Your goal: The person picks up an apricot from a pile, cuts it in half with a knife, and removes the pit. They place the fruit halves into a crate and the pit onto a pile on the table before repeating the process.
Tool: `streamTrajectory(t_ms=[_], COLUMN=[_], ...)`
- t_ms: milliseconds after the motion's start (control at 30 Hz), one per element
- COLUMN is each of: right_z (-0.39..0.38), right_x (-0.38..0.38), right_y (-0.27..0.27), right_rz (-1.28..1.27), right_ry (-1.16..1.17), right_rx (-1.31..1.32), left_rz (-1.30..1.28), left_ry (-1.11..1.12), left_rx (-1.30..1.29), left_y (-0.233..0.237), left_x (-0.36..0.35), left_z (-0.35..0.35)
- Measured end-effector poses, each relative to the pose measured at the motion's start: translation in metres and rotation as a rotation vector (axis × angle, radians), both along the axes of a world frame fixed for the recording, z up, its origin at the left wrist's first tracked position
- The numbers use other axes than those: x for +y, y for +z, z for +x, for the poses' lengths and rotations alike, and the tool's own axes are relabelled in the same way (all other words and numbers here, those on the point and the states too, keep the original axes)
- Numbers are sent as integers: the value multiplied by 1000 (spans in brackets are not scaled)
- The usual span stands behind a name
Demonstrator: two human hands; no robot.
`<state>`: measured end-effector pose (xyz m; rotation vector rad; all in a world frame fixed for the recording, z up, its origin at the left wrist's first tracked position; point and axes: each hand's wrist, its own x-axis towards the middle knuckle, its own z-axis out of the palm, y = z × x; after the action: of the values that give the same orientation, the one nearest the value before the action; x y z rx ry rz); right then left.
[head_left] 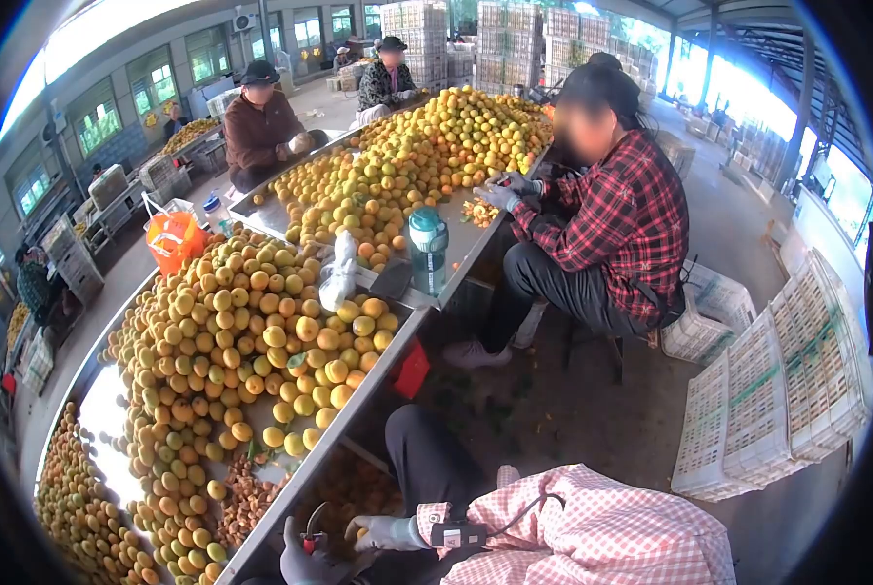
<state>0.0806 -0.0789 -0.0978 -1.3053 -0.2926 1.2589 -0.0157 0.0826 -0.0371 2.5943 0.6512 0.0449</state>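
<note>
At the bottom edge, my left hand (305,560), in a grey glove, is closed around a small hooked knife (314,521) with a red part at its handle. Its curved blade points up. Just to the right is my right hand (386,533), also gloved, under a pink checked sleeve. Its fingers are curled, and whatever may be in them is hidden. Both hands are low beside the metal table edge (305,475). Yellow-orange apricots (227,336) are heaped on the table, with a pile of brownish pieces (249,499) near the edge.
A person in a red checked shirt (617,214) sits ahead at the right; others sit across the table. A green bottle (428,252), a white plastic bag (339,275) and an orange bucket (173,240) stand among the fruit. White crates (778,380) are stacked at right.
</note>
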Motion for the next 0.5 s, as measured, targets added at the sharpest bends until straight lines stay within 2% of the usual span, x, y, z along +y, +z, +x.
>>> streamTrajectory(t_ms=[33, 100, 133, 167, 200, 233, 267, 300, 367, 400, 433, 467, 500], right_z=[2, 9, -1, -9, -15, -22, -24, -24, -30, -31, -32, -23, -23], right_x=[1, 2, 5, 5, 5, 3, -4, -6, -10, -21, -13, -15, -19], right_y=[-1, -7, -15, -20, -21, -18, 29, 28, 23, 59, 23, 52, 60], right_rz=[2, -2, 35, 35, 73, 111, 99, 98, 345, 560, 515, 228, 156], right_ry=[-2, 260, 220, 220, 242, 263, 202, 210, 312, 195, 308, 362, 311], right_rx=[4, -43, 156, 163, 392, 621, 766, 773, 216, -85, 37, 505, 490], left_rz=[2, -594, -594, -826, -1055, -1053, -1217, -1380, -1350, -1791, -2205, -2228, -2246], left_ry=[-2, 9, 8, 187, 370, 374, 335, 295, 309, 116, -93, -25, 50], left_rx=[4, -470, -466, -464, -459, -457, -533, -611, -666, -693, -727, -719, -727], left_y=[1, 5, 12, 20, 25, 19, 8, 3, 1, 6, 11, 4, 4], left_x=[-4, -17, -21, -25, -26, -23, -17, -15, -19, -21, -20, -18, -16], left_z=[1, 7, 9, 8, 7, 5, 1, 1, 5, 6, 0, -3, -7])
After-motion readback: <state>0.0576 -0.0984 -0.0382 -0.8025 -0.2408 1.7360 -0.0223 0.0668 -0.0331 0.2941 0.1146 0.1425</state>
